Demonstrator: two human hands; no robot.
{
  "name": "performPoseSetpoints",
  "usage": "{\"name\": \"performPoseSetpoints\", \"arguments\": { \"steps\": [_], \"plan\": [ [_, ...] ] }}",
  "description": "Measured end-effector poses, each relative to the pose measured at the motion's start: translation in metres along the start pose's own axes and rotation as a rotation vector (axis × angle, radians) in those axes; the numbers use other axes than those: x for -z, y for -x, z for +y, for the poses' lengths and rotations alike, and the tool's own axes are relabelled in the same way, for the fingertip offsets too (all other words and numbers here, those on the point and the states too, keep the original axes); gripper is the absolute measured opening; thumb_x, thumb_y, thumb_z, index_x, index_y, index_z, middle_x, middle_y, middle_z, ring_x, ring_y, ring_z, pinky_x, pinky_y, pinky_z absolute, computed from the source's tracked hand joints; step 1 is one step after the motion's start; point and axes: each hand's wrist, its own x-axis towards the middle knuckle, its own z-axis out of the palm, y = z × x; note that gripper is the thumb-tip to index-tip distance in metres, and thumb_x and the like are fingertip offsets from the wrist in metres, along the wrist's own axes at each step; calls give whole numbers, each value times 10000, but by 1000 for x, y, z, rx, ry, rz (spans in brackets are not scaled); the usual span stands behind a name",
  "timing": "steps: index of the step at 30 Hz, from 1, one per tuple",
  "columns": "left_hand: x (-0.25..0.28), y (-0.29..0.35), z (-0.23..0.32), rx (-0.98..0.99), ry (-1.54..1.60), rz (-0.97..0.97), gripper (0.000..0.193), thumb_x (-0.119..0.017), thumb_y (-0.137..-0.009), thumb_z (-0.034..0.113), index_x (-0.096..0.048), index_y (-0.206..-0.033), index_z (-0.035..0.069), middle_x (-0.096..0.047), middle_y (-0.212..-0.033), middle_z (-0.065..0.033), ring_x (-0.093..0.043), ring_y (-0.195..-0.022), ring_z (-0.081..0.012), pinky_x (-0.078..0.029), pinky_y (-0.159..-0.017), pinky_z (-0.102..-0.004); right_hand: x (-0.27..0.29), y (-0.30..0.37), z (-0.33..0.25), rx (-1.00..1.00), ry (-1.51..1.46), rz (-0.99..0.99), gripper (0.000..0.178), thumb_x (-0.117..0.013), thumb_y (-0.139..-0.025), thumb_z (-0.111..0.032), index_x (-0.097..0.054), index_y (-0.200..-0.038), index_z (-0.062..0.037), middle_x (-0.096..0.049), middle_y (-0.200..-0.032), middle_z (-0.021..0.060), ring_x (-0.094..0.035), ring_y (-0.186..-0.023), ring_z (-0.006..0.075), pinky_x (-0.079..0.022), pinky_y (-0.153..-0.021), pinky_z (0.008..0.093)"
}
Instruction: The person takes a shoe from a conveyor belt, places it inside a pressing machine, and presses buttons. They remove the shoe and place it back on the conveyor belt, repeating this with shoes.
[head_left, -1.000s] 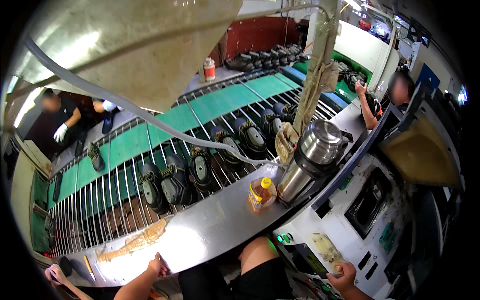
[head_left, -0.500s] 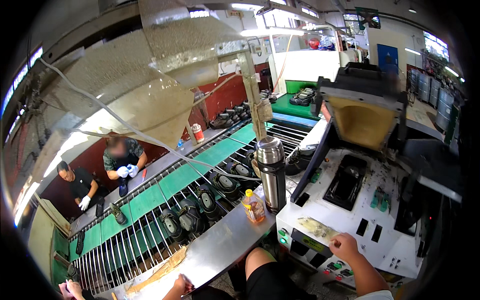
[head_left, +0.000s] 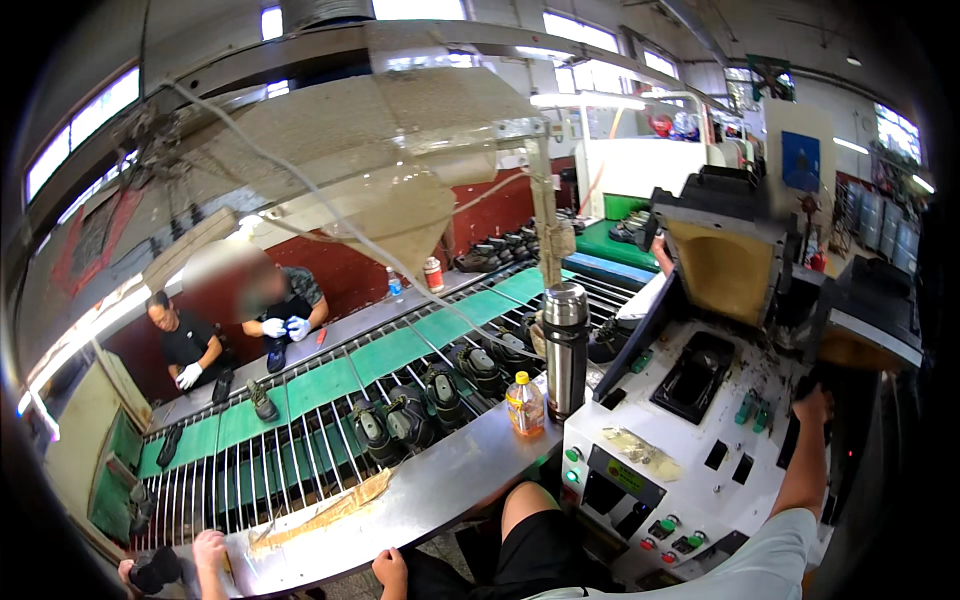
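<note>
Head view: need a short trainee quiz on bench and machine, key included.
1. True or false: the tall silver-and-black steel flask stands right of the clear plastic bottle of orange liquid.
2. The bottle's cap is: A) red, B) yellow, C) blue.
3. Which of the person's own hands is at the rightmost bulky black cover of the white machine?

Key: 1 true; 2 B; 3 the right hand.

Nothing legible; green label (head_left: 624, 477) on white machine (head_left: 690, 430) too small.
</note>
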Motion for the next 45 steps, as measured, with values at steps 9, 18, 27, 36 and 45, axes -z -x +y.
{"name": "performPoseSetpoints", "arguments": {
  "steps": [9,18,27,36,45],
  "plan": [
    [45,2,-14,122,-317,-184,287,-597,-785,313,-714,-771,51,-674,-761,-166,-655,-736,-342,-516,-719,-430,-37,-76,52,-109,-115,-32,1020,-724,-681,-322,-130,-1499,-186,-408,-1415,168,-442,-1262,364,-394,-1018,482],
    [44,-8,2,127,-280,-278,350,-554,-798,361,-711,-831,50,-665,-802,-205,-641,-775,-390,-505,-741,-472,-100,-116,81,111,-217,67,898,-680,-679,-310,-284,-1453,-88,-500,-1326,204,-515,-1159,384,-450,-929,489],
    [16,4,35,192,-153,-448,330,-574,-803,378,-737,-842,94,-687,-816,-149,-663,-792,-319,-520,-739,-413,-44,48,73,285,-471,698,547,-732,-727,-382,-553,-1091,-14,-631,-992,161,-621,-910,352,-502,-781,457],
    [27,-9,5,175,-67,-494,333,-579,-783,378,-739,-812,88,-681,-764,-149,-659,-750,-322,-518,-707,-422,-69,127,121,357,-673,879,636,-816,-629,-393,-598,-1009,68,-654,-939,215,-635,-833,390,-508,-728,473],
    [29,2,37,293,800,-743,297,-598,-888,315,-683,-962,40,-668,-757,-46,-639,-707,-146,-499,-656,-280,-38,164,25,400,-1679,-129,764,-787,-639,-417,-521,-1148,86,-604,-1074,240,-595,-930,403,-476,-801,492]
  ]
}}
